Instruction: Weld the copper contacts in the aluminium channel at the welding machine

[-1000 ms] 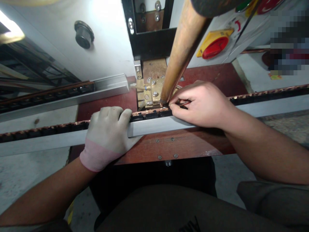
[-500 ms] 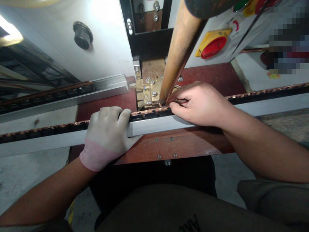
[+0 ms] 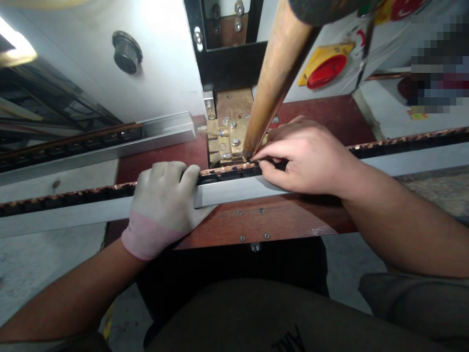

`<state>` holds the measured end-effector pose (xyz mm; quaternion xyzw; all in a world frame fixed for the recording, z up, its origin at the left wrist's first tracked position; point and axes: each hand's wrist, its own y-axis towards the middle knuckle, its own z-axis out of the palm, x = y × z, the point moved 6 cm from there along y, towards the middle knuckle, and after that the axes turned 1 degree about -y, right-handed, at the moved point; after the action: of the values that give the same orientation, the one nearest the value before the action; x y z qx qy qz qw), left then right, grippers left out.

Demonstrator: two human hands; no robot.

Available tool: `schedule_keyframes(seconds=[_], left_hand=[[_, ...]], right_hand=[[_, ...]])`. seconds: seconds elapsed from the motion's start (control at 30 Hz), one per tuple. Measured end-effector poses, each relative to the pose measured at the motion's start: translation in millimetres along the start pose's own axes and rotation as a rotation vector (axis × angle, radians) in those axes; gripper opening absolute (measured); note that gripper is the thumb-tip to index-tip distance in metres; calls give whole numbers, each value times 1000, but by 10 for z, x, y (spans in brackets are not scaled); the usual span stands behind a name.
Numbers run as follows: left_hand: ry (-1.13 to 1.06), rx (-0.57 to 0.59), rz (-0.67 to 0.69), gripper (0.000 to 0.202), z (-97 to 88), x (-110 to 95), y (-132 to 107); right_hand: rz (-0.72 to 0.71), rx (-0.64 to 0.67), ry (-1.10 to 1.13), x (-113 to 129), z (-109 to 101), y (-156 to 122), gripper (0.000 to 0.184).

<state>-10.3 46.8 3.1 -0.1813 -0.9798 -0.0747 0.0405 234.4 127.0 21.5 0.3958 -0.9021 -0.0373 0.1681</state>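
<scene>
A long aluminium rail (image 3: 234, 189) with copper tabs and black slots along its top lies across a reddish-brown work plate (image 3: 278, 222). My gloved left hand (image 3: 164, 205) is wrapped over the rail, left of centre. My bare right hand (image 3: 308, 156) rests on the rail's top, thumb and fingertips pinched together at a small part that I cannot make out. That pinch sits right under the tip of a slanted copper rod (image 3: 273, 73). Behind the tip stands a brass block (image 3: 227, 132) with screws.
A white machine front (image 3: 157, 63) with a dark knob (image 3: 126, 51) rises behind. A red switch on a yellow plate (image 3: 324, 63) sits at the upper right. A second rail (image 3: 102, 146) lies at the back left. My lap fills the bottom of the view.
My right hand's fingers have shifted slightly at the rod's tip, the knuckles rising a little. The left hand and the rail have stayed where they were.
</scene>
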Motion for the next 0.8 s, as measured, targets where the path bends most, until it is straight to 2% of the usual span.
schedule_keyframes(seconds=[0.13,0.3,0.43,0.63,0.8], left_hand=[[15,27,-3,62,-15,-9,-19],[9,-41,-24,62,-6,-14,-68],[-10,-39,-64,60,28,-11,-100],[7,-2,-63,51,20,-43,-108],[65,-19,-40,57,29,-65,-101]], right_hand=[[-4,25,-4,-16,-11,-1,33],[3,39,-60,7,-26,-14,34],[-17,40,-92,39,-23,-18,38],[18,37,-12,34,-1,-10,36],[-18,52,84,30,16,-11,35]])
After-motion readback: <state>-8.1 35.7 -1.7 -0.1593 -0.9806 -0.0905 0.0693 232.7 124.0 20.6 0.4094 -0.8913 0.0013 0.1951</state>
